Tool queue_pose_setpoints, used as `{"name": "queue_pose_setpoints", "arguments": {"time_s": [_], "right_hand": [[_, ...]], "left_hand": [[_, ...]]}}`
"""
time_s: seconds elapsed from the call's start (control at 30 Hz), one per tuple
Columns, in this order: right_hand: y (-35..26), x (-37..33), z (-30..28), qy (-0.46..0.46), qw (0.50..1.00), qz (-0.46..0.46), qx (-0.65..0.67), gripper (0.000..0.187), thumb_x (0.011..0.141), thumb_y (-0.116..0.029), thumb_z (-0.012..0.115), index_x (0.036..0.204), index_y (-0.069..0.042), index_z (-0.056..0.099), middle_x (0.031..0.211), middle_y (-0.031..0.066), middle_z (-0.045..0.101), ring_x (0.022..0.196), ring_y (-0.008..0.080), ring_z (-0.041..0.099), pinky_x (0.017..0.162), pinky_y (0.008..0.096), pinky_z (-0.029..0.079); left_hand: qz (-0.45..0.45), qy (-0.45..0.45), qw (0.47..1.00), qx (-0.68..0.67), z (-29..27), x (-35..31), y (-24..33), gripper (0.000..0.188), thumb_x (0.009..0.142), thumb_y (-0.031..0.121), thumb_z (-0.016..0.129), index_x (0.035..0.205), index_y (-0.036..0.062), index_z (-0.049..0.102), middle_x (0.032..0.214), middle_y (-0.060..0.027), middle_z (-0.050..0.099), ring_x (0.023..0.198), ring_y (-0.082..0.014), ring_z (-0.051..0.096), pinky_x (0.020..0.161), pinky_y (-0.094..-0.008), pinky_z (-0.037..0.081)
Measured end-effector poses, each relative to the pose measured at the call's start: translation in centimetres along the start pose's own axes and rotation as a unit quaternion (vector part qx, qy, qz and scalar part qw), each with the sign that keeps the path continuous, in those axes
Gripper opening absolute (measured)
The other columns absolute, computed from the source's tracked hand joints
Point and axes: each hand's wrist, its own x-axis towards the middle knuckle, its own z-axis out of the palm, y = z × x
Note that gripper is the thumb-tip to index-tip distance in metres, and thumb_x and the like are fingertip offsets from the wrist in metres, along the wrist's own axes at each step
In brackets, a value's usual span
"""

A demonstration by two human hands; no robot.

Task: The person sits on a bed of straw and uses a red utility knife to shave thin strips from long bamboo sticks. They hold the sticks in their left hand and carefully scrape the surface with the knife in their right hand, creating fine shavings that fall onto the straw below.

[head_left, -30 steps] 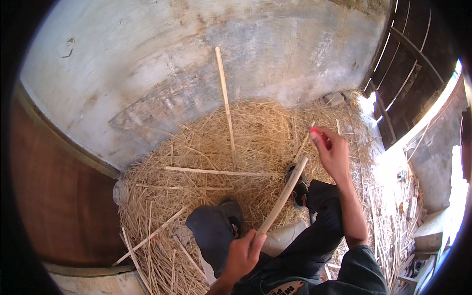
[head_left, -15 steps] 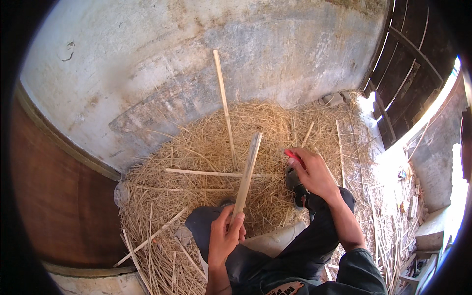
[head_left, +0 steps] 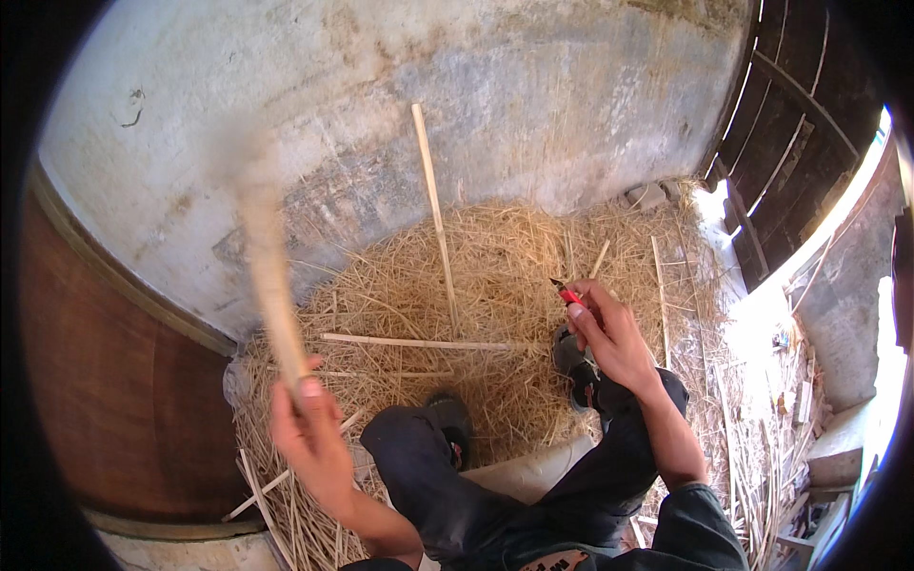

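Observation:
My left hand [head_left: 314, 443] is closed round the lower end of a pale wooden strip [head_left: 271, 285], which looks like split bamboo. The strip points up and slightly left, smeared by motion, in front of the wall. In my right hand [head_left: 614, 333], above my right knee, is a red utility knife [head_left: 569, 294]. Its dark blade points up and to the left, apart from the strip. Another long pale strip [head_left: 436, 209] leans against the wall, its foot in the shavings. One more strip [head_left: 419, 341] lies crosswise in front of my feet.
Thin straw-like shavings [head_left: 514, 247] cover the floor round my shoes. A stained wall [head_left: 400, 67] rises ahead, and a brown panel [head_left: 124, 381] stands at the left. Dark wooden boards [head_left: 800, 124] and bright daylight are at the right. More loose strips [head_left: 262, 495] lie at lower left.
My left hand has swung the strip up and to the left, away from my lap. My right hand has turned slightly, so the knife's blade now shows.

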Motion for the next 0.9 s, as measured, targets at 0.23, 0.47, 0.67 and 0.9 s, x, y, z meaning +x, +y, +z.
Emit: {"name": "queue_pose_setpoints", "arguments": {"time_s": [0.23,0.47,0.67,0.9], "right_hand": [[-2.1,-0.2,0.0,-0.032,0.997,0.021,0.07,0.035,0.114,-0.012,0.053,0.148,-0.009,0.046,0.077,0.0065,0.068,0.057,0.0141,0.062,0.057,0.0328,0.05],[-1.3,0.1,0.3,-0.038,0.997,0.012,0.064,0.021,0.115,-0.012,0.051,0.136,-0.008,0.05,0.081,0.0057,0.069,0.054,0.012,0.059,0.054,0.0284,0.048],[-2.7,-0.1,0.4,-0.042,0.998,0.028,0.03,0.031,0.115,-0.014,0.05,0.146,-0.011,0.053,0.083,0.0086,0.073,0.054,0.015,0.065,0.058,0.0322,0.053],[-1.3,0.2,0.2,-0.048,0.999,0.012,0.021,0.052,0.115,-0.011,0.048,0.166,-0.012,0.043,0.083,0.0063,0.073,0.053,0.0126,0.062,0.054,0.029,0.052]], "left_hand": [[0.068,0.243,0.951,-0.18,-4.0,3.2,0.8,0.038,0.118,0.04,0.053,0.129,0.0063,0.065,0.08,0.0034,0.047,0.067,-0.0041,0.041,0.057,-0.0218,0.031],[0.031,0.193,0.917,-0.347,-1.6,4.1,-1.1,0.039,0.117,0.044,0.052,0.125,0.0073,0.06,0.077,0.0015,0.045,0.064,-0.0087,0.041,0.058,-0.0243,0.034],[0.055,0.079,0.973,-0.208,5.2,4.6,0.3,0.031,0.118,0.035,0.052,0.121,0.0055,0.061,0.078,0.0021,0.046,0.067,-0.0065,0.044,0.057,-0.024,0.037],[0.156,0.009,0.987,-0.021,6.0,5.8,2.6,0.028,0.117,0.028,0.055,0.12,0.0029,0.068,0.073,0.0019,0.05,0.064,-0.0066,0.047,0.057,-0.0287,0.038]]}}
